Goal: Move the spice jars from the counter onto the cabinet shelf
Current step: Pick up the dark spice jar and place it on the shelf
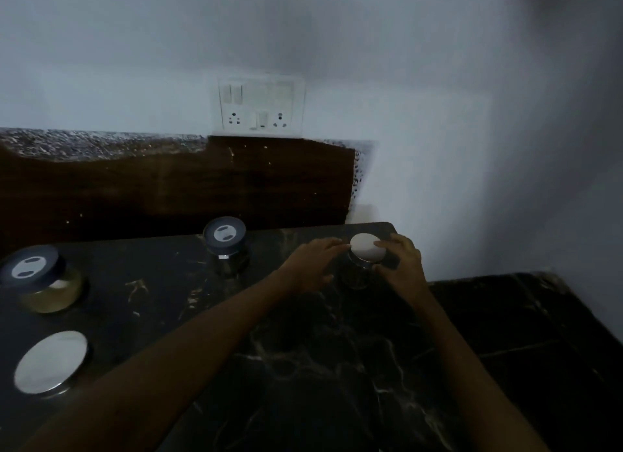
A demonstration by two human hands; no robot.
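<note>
A: status?
Me: on the white-lidded jar (365, 249). It's at the far right corner of the counter (337, 350), near the wall (438, 148). Upright, lid on.
A: grip?
Me: right hand (401, 266) curls round the jar's right side, fingers over the lid rim, thumb lower on the body. left hand (313, 266) is spread, fingers fairly straight, tips touching the lid's left edge. It isn't gripping.
A: plan for the lift?
Me: carry the load on the body, not the lid. Can't tell if the lid is seated tight, so lifting by the rim could pop it. I'd drop the left fingers onto the jar wall, squeeze from both sides and lift straight up.
A: clearance?
Me: dark-lidded jar (225, 246) is well apart to the left, no clash. The counter edge is just beside the jar on the right, so no sideways drag that way.
A: queue?
Me: three more on the counter: that one, plus the yellow-filled jar (50, 290) and the steel-lidded jar (50, 362) at far left. The shelf is out of view, so I can't judge the reach. Light is poor: hold it level, go slow.
</note>
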